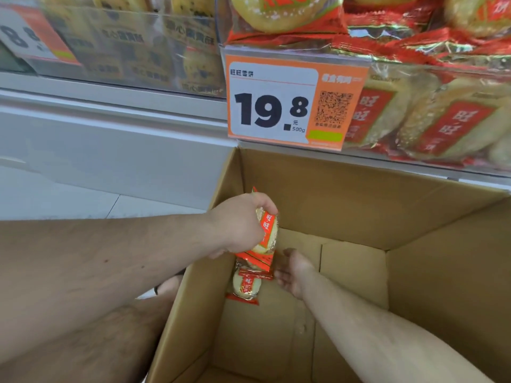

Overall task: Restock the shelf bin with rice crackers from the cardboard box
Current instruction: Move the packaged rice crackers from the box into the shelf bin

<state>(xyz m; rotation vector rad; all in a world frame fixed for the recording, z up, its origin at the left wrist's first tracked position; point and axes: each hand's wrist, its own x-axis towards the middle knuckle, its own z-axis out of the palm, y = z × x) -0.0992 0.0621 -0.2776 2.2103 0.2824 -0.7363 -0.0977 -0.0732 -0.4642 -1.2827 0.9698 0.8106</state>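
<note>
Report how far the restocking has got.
Done: the shelf bin already looks well filled. In hand: the left hand grips cracker packets above the cardboard box; the right hand reaches for the last packets on its floor. Left: bin these few.

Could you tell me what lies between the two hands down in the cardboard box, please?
In the head view, red rice cracker packets sit between them: the left hand grips one packet, and more lie below it beside the open right hand.
</note>
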